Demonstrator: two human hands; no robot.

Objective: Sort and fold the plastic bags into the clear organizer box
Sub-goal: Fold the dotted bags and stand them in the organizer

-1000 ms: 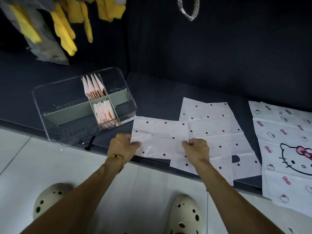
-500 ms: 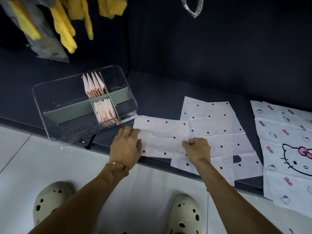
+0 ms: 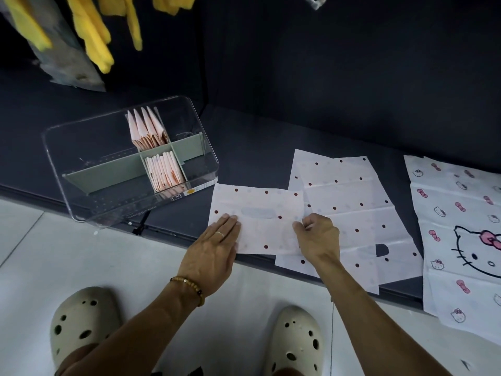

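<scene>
A white plastic bag with red dots, folded into a short rectangle, lies at the front edge of the dark shelf. My left hand presses flat on its left end with straight fingers. My right hand pinches the bag's right edge with curled fingers. A clear organizer box with green dividers stands to the left, holding folded pink bags in two compartments.
More dotted bags lie spread out right of the folded one, partly under it. A white cat-print bag hangs over the shelf edge at far right. Yellow cloths hang at top left. Pale floor and my two shoes are below.
My left hand let go of the bag's left edge, opened, and now lies flat on the bag, sliding rightward. My right hand has kept its pinch on the right edge.
</scene>
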